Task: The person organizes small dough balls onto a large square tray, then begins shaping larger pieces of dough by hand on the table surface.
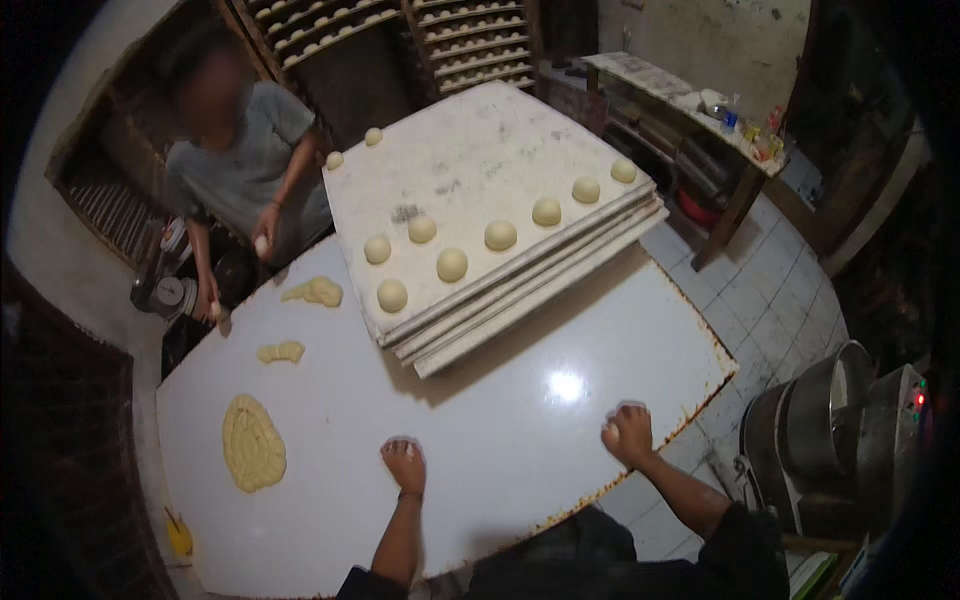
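Note:
On the white tabletop [480, 480], my left hand [404, 466] rests palm down with its fingers curled in. What lies under those fingers, if anything, is hidden; pale spots show at the fingertips. Further right, near the table's edge, my right hand [632, 438] is cupped round a small dough ball [611, 433], of which only a pale bit shows. A large flat mass of dough [252, 444] lies left of my left hand. Two smaller dough pieces, one near [281, 352] and one farther back [315, 292], lie beyond it.
Stacked floured boards [480, 160] bear several round dough balls [452, 265]. Across the table a co-worker [245, 150] holds dough in both hands, beside a scale [168, 292]. A metal mixer bowl [830, 410] stands right; racks [475, 45] and a side table [680, 95] stand behind.

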### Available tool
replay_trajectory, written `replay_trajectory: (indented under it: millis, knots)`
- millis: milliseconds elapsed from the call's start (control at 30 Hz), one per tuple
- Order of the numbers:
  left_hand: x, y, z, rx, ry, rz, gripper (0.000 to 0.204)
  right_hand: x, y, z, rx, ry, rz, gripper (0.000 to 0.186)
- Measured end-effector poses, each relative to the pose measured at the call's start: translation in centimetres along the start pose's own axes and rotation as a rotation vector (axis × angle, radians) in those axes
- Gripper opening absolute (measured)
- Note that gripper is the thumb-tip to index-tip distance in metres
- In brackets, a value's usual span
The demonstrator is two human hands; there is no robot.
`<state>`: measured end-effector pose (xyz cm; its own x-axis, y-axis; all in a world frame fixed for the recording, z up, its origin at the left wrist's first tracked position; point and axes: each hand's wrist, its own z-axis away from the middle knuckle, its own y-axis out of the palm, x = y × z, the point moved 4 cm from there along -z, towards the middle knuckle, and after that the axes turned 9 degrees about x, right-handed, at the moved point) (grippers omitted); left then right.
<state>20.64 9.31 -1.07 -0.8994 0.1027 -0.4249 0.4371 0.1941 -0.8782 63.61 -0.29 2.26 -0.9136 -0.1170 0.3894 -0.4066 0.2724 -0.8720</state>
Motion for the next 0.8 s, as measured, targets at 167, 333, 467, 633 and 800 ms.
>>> replay_trajectory:
  millis: [167, 333, 467, 633, 800]
  knots:
    - [-6.5, 1.8, 6.4, 0.094, 0.052, 0.114, 0.011, 6.2, 4.5, 0.2, 0.054, -0.038, -0.206, 0.02]
    - [0.9, -0.7, 3.3, -0.072, -0.081, -0.054, 0.007, -1.5, 0.2, -0.5, 0.14, -0.119, 0.003, 0.02]
    - [-6.7, 3.6, 3.6, 0.072, -0.097, 0.025, 0.009, -0.2, 7.4, -2.4, 0.261, 0.259, -0.069, 0.008]
    - [1.2, 0.4, 8.3, 0.096, -0.011, -0.027, 0.007, -0.7, -0.1, -0.6, 0.156, -0.18, -0.163, 0.009]
    - [-4.7, 3.5, 5.1, -0.035, -0.308, 0.13, 0.012, 1.5, 5.3, -3.9, 0.238, 0.371, -0.138, 0.005]
